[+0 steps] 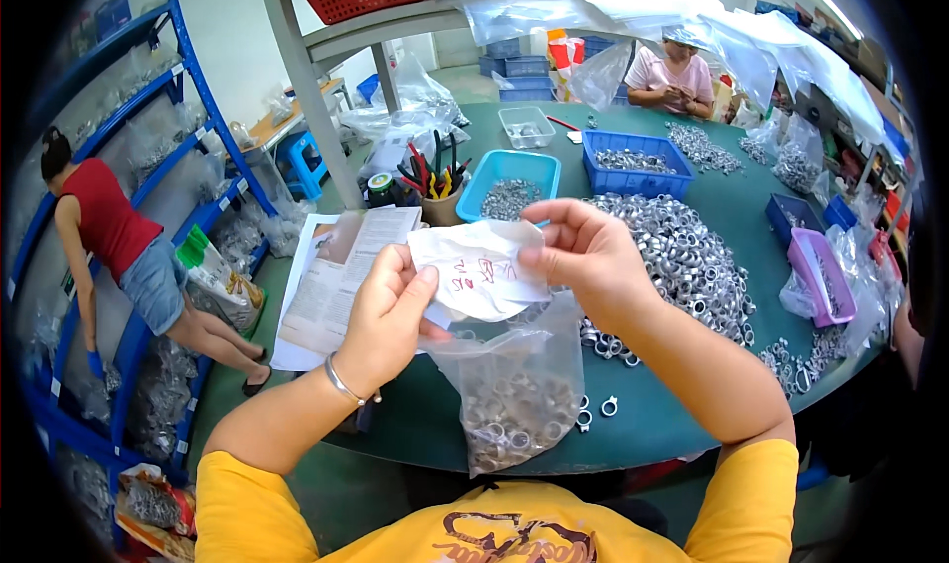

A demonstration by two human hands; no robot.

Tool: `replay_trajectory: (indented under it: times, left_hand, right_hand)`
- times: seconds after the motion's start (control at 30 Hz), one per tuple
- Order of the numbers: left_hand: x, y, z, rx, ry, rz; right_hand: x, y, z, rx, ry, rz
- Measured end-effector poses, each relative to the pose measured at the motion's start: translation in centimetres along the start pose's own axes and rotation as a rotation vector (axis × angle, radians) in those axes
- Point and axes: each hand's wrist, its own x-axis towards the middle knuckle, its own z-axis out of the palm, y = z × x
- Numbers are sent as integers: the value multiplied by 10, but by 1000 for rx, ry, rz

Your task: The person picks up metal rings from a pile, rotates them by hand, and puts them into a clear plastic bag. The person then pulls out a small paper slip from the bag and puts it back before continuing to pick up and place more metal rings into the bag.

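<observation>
Both hands are grasping one creased white paper note (479,274): the left hand (384,318) is pinching its left edge, thumb in front, and the right hand (591,259) is pinching its right side between thumb and forefinger. The note is hanging in the air between them, its longer side running roughly from left to right. The clear plastic bag of metal rings (524,400) is lying below the note and nearer to the body, its long axis running away from the person, its upper part reaching under the note. The left hand's lower fingers are sitting nearest to the bag's top; whether they are also touching it, I cannot tell. The bag's bottom is resting at the near edge of the green surface (682,405). Loose rings (609,406) are lying just right of the bag, and beyond them the surface is offering wider room. A large heap of rings (682,257) is limiting the space behind the right wrist, while printed sheets (331,291) are bordering the left side.
</observation>
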Motion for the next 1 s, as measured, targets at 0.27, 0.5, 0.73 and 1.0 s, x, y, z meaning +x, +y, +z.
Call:
replay_trajectory:
  times: [0.27, 0.5, 0.73, 1.0]
  left_hand:
    - [1, 0, 12, -45, -97, 27]
    - [6, 11, 5, -67, -84, -74]
    - [11, -12, -15, 361, 47, 491]
    - [10, -4, -26, 751, 32, 625]
  right_hand:
    - [-4, 1, 5, 1, 2, 82]
    - [0, 6, 4, 58, 8, 23]
    - [0, 7, -11, -555, -57, -548]
    - [6, 9, -25, -843, -140, -750]
